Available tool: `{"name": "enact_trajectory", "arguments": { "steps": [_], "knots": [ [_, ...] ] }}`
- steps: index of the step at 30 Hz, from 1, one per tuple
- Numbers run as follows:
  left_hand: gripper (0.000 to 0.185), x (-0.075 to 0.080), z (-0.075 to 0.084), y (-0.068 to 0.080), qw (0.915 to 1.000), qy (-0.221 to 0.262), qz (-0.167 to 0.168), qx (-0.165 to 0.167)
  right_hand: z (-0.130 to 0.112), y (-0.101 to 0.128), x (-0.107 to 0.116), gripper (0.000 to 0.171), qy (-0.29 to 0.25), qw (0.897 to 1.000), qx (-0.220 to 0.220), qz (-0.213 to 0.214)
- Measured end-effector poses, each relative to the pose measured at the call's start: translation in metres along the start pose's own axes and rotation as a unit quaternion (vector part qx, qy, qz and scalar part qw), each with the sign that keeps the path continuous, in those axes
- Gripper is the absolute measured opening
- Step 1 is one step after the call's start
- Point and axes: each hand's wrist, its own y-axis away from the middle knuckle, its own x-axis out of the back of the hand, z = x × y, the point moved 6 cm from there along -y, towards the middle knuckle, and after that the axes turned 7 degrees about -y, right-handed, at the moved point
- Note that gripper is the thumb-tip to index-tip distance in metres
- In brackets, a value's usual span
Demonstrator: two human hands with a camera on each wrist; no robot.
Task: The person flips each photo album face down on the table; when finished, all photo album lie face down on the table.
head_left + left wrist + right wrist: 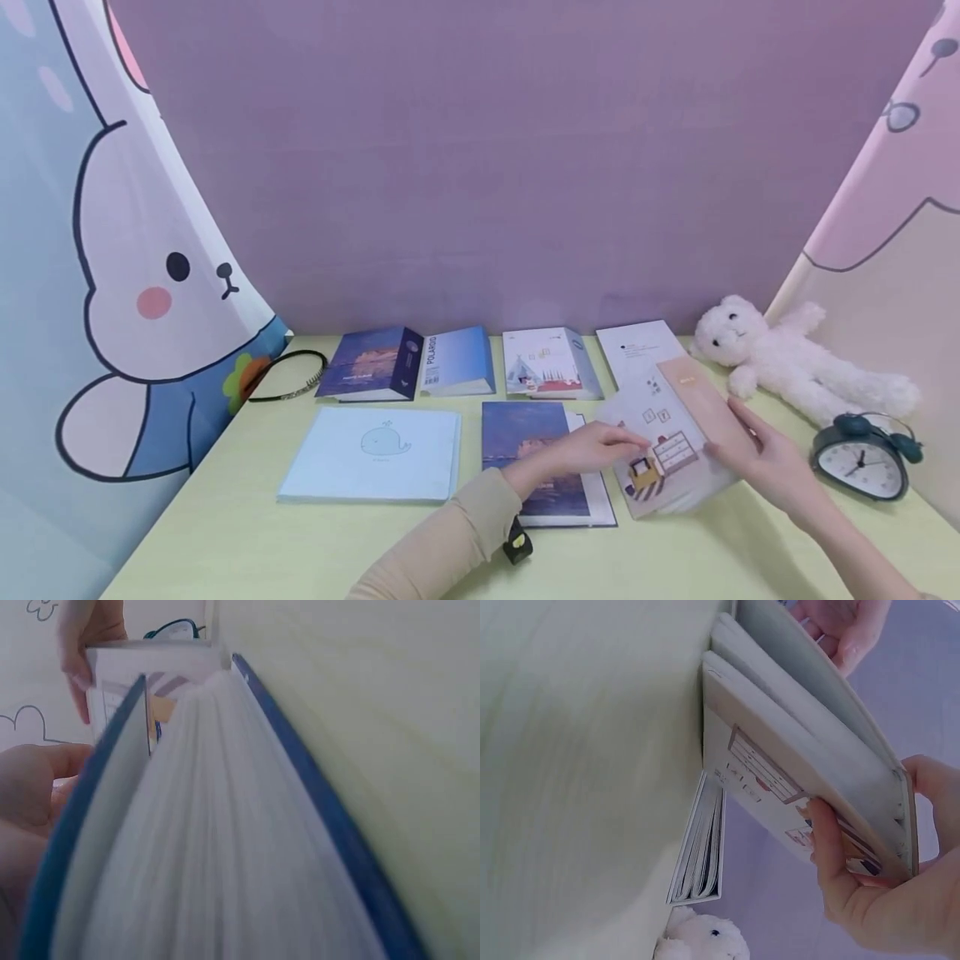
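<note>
Two hands on one pastel album (667,442), right of centre on tabletop (225,533).
Right hand (765,458) gripping its outer edge; left hand (592,446) at near cover, fingertips hidden, grip unreadable.

**Pale album held half open on the green table**

The pale album (667,442) carries a drawing of a white chest of drawers, small frames and a yellow chair on its cover, with a peach strip along one side. It lies tilted near the table's right side, partly over the dark blue sunset album (536,458), its thick pages fanned apart between its covers.
</note>
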Motion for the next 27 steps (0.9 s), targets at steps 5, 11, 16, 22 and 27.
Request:
{"name": "enact_trajectory", "arguments": {
  "steps": [5,11,16,22,27],
  "knots": [
    [0.036,0.004,-0.012,0.003,0.9998,-0.014,0.004,0.011,0.006,0.000,-0.001,0.084,-0.002,1.000,-0.012,-0.018],
    [0.038,0.000,-0.018,0.004,0.9984,-0.046,-0.026,0.016,0.012,0.001,0.001,0.083,0.003,0.999,-0.028,-0.042],
    [0.043,-0.003,-0.020,0.005,0.9944,-0.086,-0.057,0.021,0.021,0.000,0.002,0.082,0.030,0.996,-0.049,-0.071],
    [0.047,0.001,-0.021,0.005,0.9948,-0.085,-0.049,0.027,0.028,-0.001,-0.002,0.079,0.031,0.993,-0.057,-0.094],
    [0.047,0.001,-0.022,0.006,0.9960,-0.068,-0.051,0.025,0.035,-0.002,-0.005,0.083,0.036,0.988,-0.092,-0.122]
  ]
}}
